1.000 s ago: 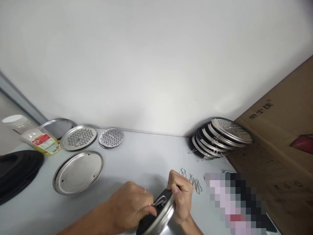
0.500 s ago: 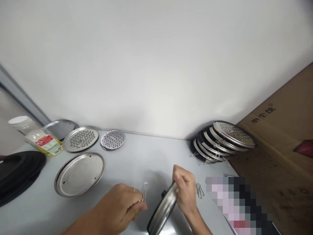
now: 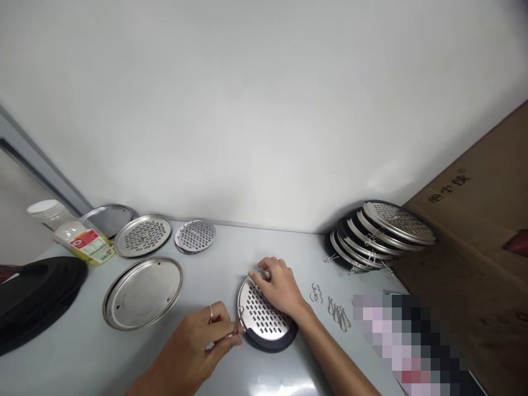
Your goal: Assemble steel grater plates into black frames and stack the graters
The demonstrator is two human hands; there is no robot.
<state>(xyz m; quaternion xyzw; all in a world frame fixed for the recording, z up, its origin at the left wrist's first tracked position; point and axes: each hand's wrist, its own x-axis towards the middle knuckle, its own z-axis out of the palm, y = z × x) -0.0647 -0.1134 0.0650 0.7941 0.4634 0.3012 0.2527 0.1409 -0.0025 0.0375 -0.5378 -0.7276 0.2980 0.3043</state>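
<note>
A round metal grater plate (image 3: 264,311) with rows of slots lies on the table, seated on a black round base whose edge shows at the front. My right hand (image 3: 280,286) rests over its far right part, thumb and fingers bent and apart. At the plate's left edge, my left hand (image 3: 206,335) pinches a thin wire clip (image 3: 240,314) between thumb and fingers. The clip's loop stands up beside the rim; its lower end is hidden by the fingers. To the right lie several wire clips (image 3: 339,313) and some small wire rings (image 3: 316,293).
At the back right stands a leaning stack of grater plates (image 3: 377,236) with clips, beside a cardboard box (image 3: 466,247). On the left are plain metal plates (image 3: 144,294), slotted plates (image 3: 142,236) (image 3: 195,236), a bottle of yellow liquid (image 3: 91,242) and black round bases (image 3: 45,297).
The plate was tilted on edge in my right hand and now lies flat with its slotted face up. My right hand has loosened over it. The clip in my left hand is now at its rim.
</note>
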